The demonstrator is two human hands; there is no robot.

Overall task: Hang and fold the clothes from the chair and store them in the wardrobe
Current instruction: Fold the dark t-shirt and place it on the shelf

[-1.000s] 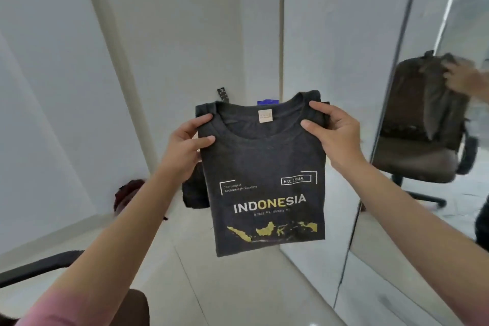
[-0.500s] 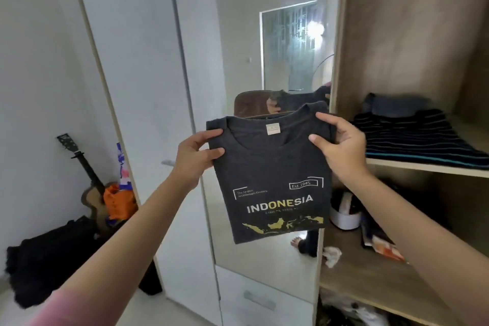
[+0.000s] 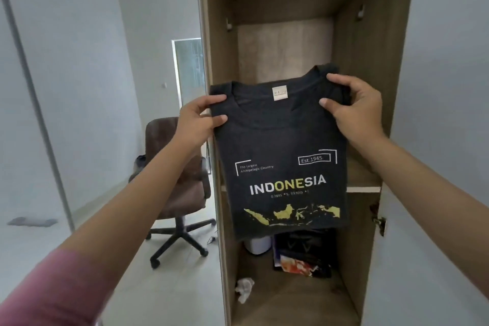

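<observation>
Wardrobe (image 3: 352, 114) now directly behind T-shirt (image 3: 283, 156)

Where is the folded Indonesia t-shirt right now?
Head view, centre-right: the t-shirt hangs from the left hand and right hand, before the open wardrobe.

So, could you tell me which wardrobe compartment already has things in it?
The lower compartment, below the wooden shelf: a white crumpled item and dark packets lie there. The upper one shows nothing.
</observation>
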